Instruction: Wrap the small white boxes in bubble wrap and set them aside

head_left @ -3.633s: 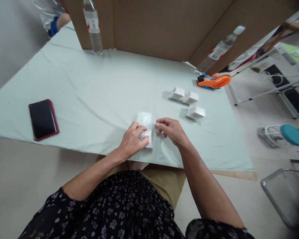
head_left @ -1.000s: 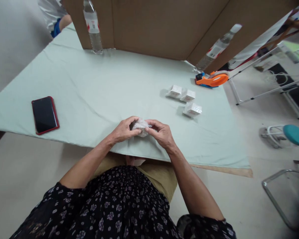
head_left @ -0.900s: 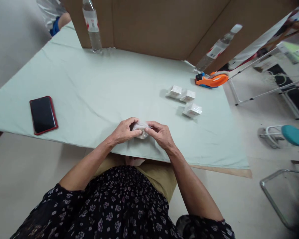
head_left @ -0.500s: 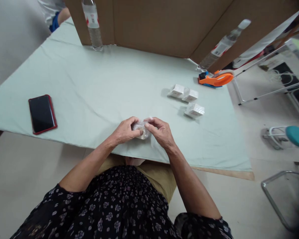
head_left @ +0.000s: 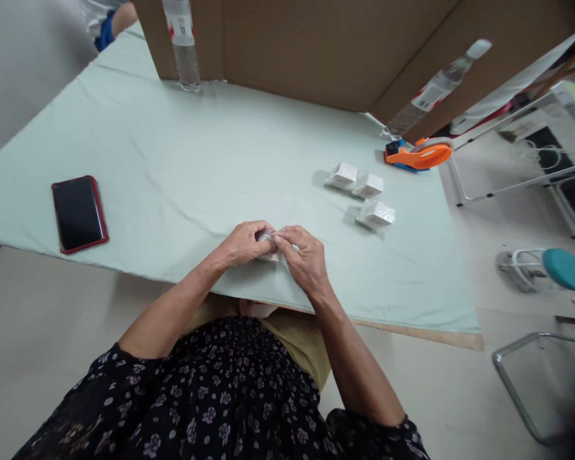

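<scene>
Near the table's front edge, a small box in clear plastic wrap [head_left: 270, 257] is mostly hidden between my hands. My left hand [head_left: 246, 244] curls around it from the left, with the thumb across its near side. From the right, my right hand [head_left: 305, 257] pinches thumb and fingertips together at the wrap, close against the left fingertips. Farther right on the cloth lie three small white boxes in clear plastic: one box [head_left: 345, 174] touching another box [head_left: 370, 184], and a third box [head_left: 377, 214] nearer to me.
A tablet in a red case [head_left: 80, 214] lies at the left. An orange tape dispenser [head_left: 424, 155] sits at the right edge. Two water bottles, one at left [head_left: 186, 57] and one at right [head_left: 426, 96], stand against the cardboard screen [head_left: 306, 51]. Someone's arm [head_left: 123, 24] shows at top left.
My right fingertips have moved left and closed into a pinch beside the left thumb. The wrapped box is now more covered by my hands. The view has shifted slightly.
</scene>
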The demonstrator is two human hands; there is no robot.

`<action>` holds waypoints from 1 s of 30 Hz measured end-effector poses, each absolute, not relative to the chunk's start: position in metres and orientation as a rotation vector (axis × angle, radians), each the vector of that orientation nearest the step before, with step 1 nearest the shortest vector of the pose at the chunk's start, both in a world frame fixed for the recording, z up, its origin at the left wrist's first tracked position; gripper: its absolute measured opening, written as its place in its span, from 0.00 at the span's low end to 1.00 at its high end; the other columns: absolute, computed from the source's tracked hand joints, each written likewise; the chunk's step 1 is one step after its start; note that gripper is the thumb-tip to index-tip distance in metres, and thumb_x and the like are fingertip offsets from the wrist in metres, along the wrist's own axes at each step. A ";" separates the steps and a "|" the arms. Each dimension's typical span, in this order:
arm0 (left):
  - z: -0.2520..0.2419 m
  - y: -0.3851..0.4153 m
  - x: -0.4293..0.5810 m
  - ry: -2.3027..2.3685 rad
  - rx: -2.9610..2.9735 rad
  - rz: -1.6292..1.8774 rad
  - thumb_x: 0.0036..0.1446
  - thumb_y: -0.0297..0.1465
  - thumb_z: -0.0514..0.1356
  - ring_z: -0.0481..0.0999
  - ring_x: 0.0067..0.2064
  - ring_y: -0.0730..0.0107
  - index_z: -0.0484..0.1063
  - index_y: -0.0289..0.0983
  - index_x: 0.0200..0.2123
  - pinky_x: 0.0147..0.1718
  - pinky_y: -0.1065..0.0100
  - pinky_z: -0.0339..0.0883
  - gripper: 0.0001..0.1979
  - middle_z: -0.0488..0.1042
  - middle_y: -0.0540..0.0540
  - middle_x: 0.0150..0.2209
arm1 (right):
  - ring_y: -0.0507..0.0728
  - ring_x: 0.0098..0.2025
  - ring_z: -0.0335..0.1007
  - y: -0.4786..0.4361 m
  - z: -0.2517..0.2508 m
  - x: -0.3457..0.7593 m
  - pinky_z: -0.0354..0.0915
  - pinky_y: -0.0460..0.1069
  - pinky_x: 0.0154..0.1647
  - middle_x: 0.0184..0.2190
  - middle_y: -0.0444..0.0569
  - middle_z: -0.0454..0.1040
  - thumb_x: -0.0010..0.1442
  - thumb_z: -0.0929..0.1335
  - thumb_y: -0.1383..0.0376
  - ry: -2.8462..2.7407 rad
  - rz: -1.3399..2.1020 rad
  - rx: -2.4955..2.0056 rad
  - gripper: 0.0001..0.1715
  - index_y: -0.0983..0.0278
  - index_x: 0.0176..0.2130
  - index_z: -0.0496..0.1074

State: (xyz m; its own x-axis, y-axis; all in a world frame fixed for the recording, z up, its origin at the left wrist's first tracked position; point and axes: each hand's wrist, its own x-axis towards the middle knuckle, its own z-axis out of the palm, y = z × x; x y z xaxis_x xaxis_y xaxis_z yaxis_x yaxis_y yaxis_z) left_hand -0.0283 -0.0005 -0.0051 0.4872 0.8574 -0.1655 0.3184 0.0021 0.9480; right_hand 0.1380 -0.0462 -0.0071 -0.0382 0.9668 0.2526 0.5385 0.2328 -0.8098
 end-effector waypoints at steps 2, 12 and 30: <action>-0.007 0.001 -0.029 1.049 1.570 0.589 0.52 0.40 0.62 0.69 0.33 0.71 0.76 0.35 0.38 0.33 0.70 0.61 0.15 0.74 0.51 0.31 | 0.58 0.44 0.75 -0.053 -0.016 0.133 0.70 0.54 0.49 0.41 0.49 0.78 0.66 0.66 0.60 -1.674 0.572 -1.416 0.13 0.56 0.41 0.81; -0.021 -0.024 -0.048 0.980 1.754 0.656 0.47 0.32 0.63 0.64 0.66 0.50 0.61 0.32 0.65 0.66 0.52 0.56 0.40 0.64 0.33 0.66 | 0.59 0.45 0.74 -0.054 -0.037 0.122 0.71 0.55 0.50 0.40 0.51 0.78 0.68 0.65 0.58 -1.614 0.446 -1.393 0.15 0.57 0.41 0.81; -0.011 0.003 -0.042 1.004 1.596 0.544 0.53 0.37 0.61 0.69 0.34 0.69 0.74 0.36 0.37 0.34 0.68 0.64 0.11 0.72 0.49 0.33 | 0.56 0.32 0.75 0.001 0.005 0.157 0.68 0.49 0.36 0.29 0.47 0.82 0.57 0.69 0.61 -1.647 1.190 -1.437 0.12 0.63 0.32 0.82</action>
State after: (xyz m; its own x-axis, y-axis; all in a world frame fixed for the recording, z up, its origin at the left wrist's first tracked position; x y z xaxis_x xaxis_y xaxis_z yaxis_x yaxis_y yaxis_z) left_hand -0.0416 0.0029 -0.0111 0.5319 0.8312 -0.1616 0.3187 -0.0197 0.9476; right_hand 0.1571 0.0007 0.0049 -0.1961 0.9761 -0.0933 0.3948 -0.0085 -0.9187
